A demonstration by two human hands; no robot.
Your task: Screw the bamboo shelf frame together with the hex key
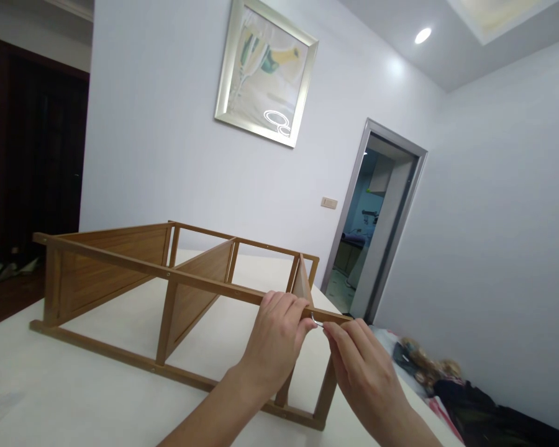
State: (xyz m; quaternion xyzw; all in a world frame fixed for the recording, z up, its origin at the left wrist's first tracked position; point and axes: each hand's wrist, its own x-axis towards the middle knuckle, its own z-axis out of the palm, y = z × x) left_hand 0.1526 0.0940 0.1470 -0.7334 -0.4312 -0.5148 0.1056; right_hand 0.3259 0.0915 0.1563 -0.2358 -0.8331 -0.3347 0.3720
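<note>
A brown wooden shelf rack (198,287) lies on its side across a white table, its shelf boards standing upright between the rails. My left hand (279,329) is closed around the upper near rail, close to its right end. Just right of it, my right hand (361,357) pinches a small bent metal hex key (317,322). The short bent end of the key meets the rail beside my left thumb, near a shelf board. The screw under the key's tip is too small to make out.
The white table top (121,397) spreads beneath the rack. Dark clothes (484,403) and soft toys (428,363) lie to the right. A framed picture (268,74) hangs on the wall, with a doorway (368,230) right of it.
</note>
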